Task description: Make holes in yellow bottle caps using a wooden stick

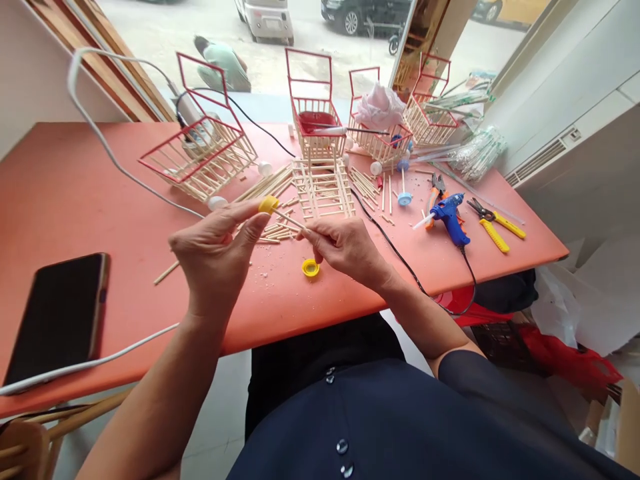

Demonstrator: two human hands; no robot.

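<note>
My left hand [217, 250] pinches a yellow cap [269, 205] between thumb and forefinger, above the pink table [145, 267]. A thin wooden stick [290, 219] runs from that cap to my right hand [345, 248], whose fingers are closed on its other end. Whether the stick's tip is inside the cap or only touching it, I cannot tell. A second yellow cap [311, 268] lies on the table just below my right fingers. Behind my hands is a frame of glued sticks [324, 190], with loose sticks [270, 183] scattered around it.
Small stick carts with red rims [200, 157] stand along the back. At the right lie a blue glue gun [453, 219], yellow-handled cutters [495, 233] and orange-handled pliers [436, 190]. A phone [57, 320] is at the left; a white cable [125, 350] crosses there.
</note>
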